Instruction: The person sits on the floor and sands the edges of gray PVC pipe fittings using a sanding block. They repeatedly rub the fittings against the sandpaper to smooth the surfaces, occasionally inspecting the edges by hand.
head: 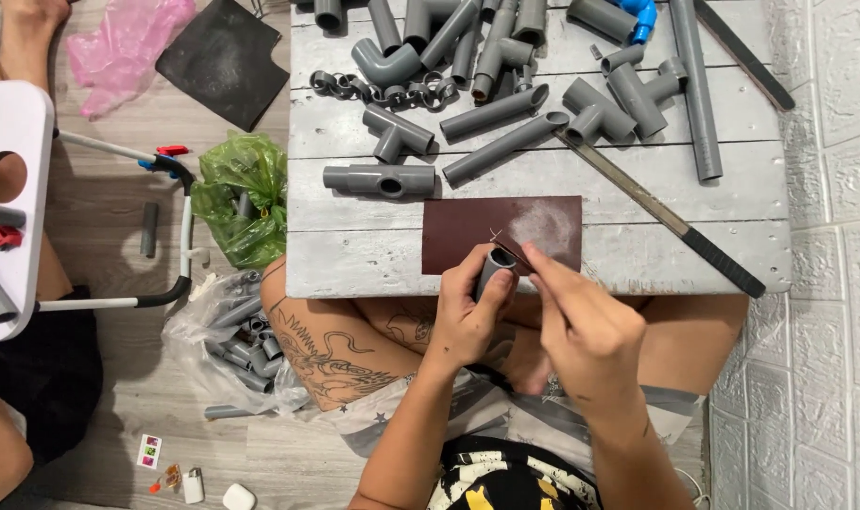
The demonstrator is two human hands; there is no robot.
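My left hand [468, 312] grips a short grey pipe piece [494, 266], its open end up, just off the front edge of the low grey wooden table [354, 255]. My right hand [581, 326] pinches a small folded strip of dark sandpaper [511, 249] against the pipe's rim. A dark red-brown sandpaper sheet [468, 231] with a pale dusty patch lies flat on the table right behind both hands.
Several grey pipes and tee and elbow fittings [491, 113] cover the table's back, with a long black-handled file [675, 227] lying diagonally. Left on the floor: a green bag [241, 194], a clear bag of pipe pieces [236, 340], a white stool [14, 198]. A white brick-pattern wall [826, 283] runs along the right.
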